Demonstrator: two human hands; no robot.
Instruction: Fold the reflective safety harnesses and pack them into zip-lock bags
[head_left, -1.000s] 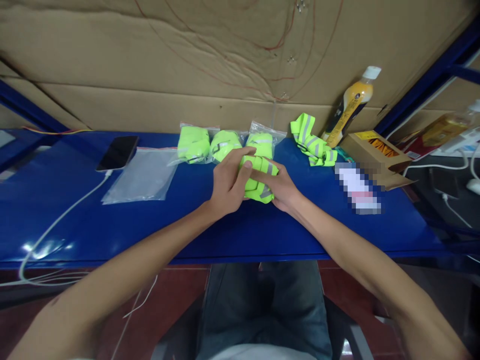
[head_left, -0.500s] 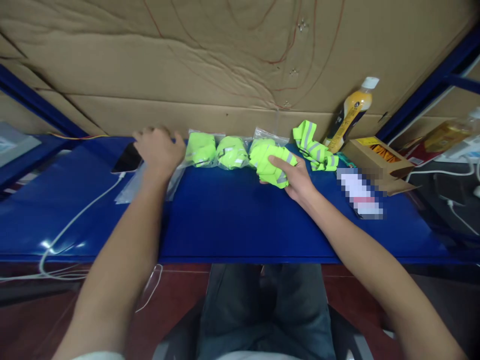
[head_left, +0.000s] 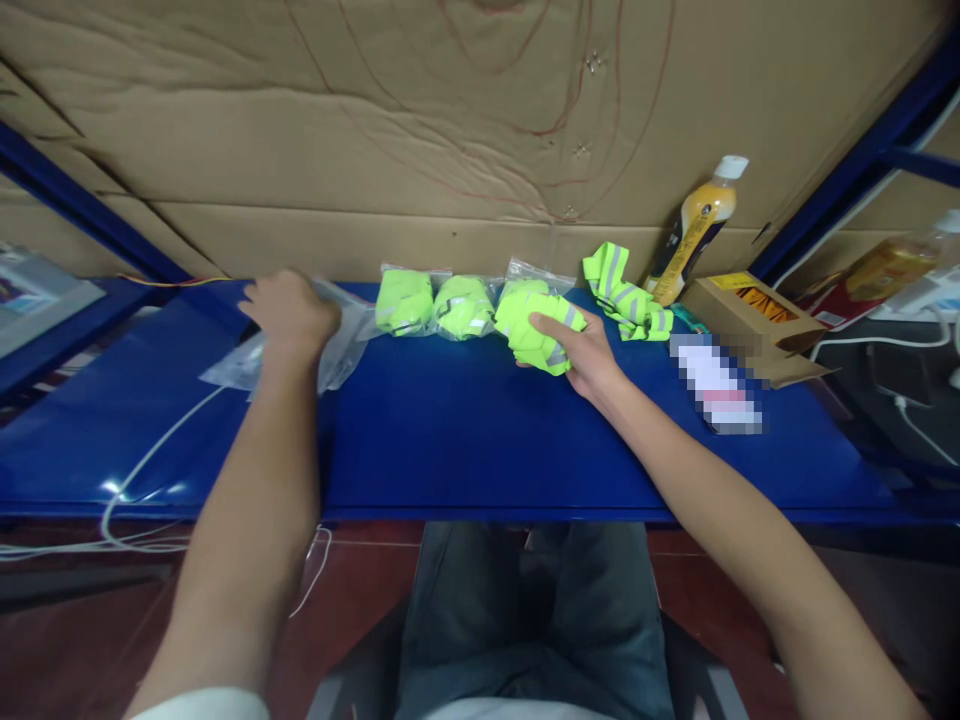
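My right hand is closed around a folded bundle of neon yellow-green reflective strap with grey stripes, thumb on top. Behind that bundle is a clear bag with more of the same strap, partly hidden. Two clear bags of folded strap, a left one and a middle one, lie in a row beside it. At the left, my left hand is closed on thin clear plastic bags; its fingertips are partly hidden. A loose reflective strap lies to the right of my right hand.
A juice bottle leans by the cardboard wall. Right of it stand an open cardboard box and a blurred-out phone-shaped item. A white cable crosses the blue shelf at the left.
My left hand has moved left, and the clear plastic bags have shifted and spread with it, covering the dark phone. My right hand keeps the strap bundle in nearly the same place.
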